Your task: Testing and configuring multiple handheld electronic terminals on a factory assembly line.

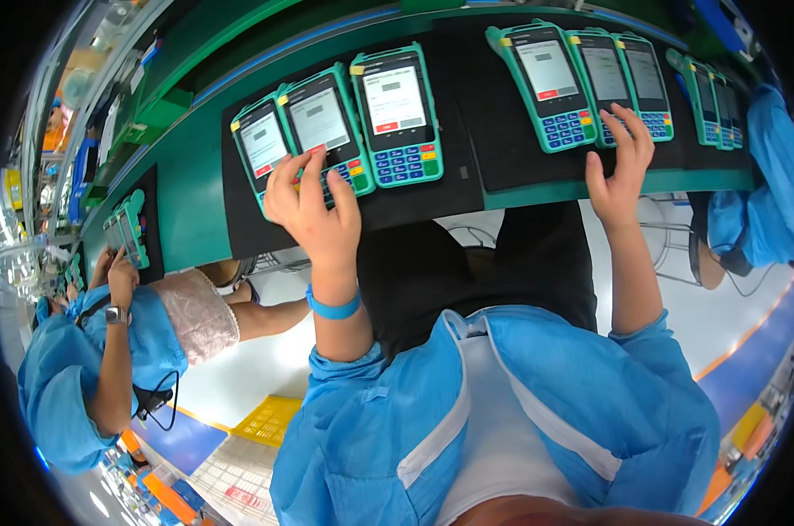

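Three green-cased card payment terminals lie on a black mat in front of my left hand: a left one, a middle one and a right one. All their screens are lit. Fingertips of my left hand rest at the lower screen edges of the left and middle terminals; the hand is open and holds nothing. Another three terminals lie further right: a near-left one, a central one and a far-right one. My right hand is open, its fingers over the central one's keypad, which they partly hide.
The green bench has black mats on it. More terminals lie at the far right, near a person in a blue smock. At left another person handles a terminal. A yellow basket stands on the floor behind.
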Tool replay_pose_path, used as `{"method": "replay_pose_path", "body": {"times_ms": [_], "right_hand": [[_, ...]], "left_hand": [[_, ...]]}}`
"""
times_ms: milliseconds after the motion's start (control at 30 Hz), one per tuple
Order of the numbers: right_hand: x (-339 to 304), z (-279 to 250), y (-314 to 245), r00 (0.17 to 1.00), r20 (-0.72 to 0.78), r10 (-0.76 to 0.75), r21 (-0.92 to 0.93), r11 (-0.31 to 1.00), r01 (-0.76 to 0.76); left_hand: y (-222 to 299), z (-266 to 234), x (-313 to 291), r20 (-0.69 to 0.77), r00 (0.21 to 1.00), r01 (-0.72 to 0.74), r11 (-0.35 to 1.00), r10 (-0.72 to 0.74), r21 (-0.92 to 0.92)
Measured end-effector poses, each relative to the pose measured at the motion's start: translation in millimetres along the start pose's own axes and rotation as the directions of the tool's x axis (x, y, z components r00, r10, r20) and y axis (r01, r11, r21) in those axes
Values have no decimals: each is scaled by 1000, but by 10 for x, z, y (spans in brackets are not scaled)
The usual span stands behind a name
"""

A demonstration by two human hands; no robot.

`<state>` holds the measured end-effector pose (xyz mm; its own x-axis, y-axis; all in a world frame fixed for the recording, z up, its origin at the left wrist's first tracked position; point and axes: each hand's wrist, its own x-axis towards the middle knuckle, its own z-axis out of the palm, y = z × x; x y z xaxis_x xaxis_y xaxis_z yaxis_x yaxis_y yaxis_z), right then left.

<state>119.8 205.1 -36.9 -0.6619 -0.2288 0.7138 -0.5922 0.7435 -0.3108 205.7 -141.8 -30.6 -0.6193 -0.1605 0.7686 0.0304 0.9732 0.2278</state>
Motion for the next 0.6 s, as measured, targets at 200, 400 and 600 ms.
{"method": "replay_pose_path", "body": {"times_ms": [200,400,600], "right_hand": [[-12,17,15,1000,-17,-17,4,1000,17],[-69,66,56,998,-56,36,125,992,-29],[-79,80,75,996,-65,54,151,988,-44]], "left_hand": [[-111,-60,-34,-23,993,118,991,-117,69],[-394,-101,-25,-130,972,205,976,-194,72],[-392,-96,-49,-97,992,88,993,-80,74]]}}
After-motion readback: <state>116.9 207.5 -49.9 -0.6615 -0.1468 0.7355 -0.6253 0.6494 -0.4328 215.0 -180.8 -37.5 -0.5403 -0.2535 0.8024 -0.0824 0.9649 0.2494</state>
